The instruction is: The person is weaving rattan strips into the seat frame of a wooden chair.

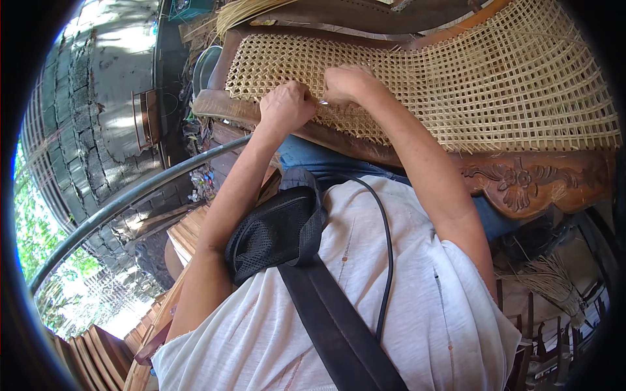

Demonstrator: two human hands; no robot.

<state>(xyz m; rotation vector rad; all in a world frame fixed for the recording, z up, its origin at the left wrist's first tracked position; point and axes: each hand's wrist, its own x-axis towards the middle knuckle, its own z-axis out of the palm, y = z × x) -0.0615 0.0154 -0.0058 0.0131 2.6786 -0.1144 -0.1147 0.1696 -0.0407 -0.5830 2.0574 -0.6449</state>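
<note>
A cane-woven panel (482, 85), set in the brown wooden frame (225, 107) of a seat, stretches across the upper part of the head view. At its near edge, toward the left end, my left hand (287, 107) is closed, with its knuckles up. Just right of it and slightly farther away, my right hand (349, 85) is closed too and rests over the weave. A small shiny bit (323, 101) shows in the gap between the two hands; its kind is too small to tell. Whatever lies inside my fingers is hidden.
Carved flowers decorate the front rail (521, 179). Loose cane strips (254, 13) lie beyond the frame, and a pale bundle of strands (551, 287) sits low at right. A metal pipe (143, 179) curves past my left arm, near a block wall (72, 130). Wooden boards (98, 355) stand at lower left.
</note>
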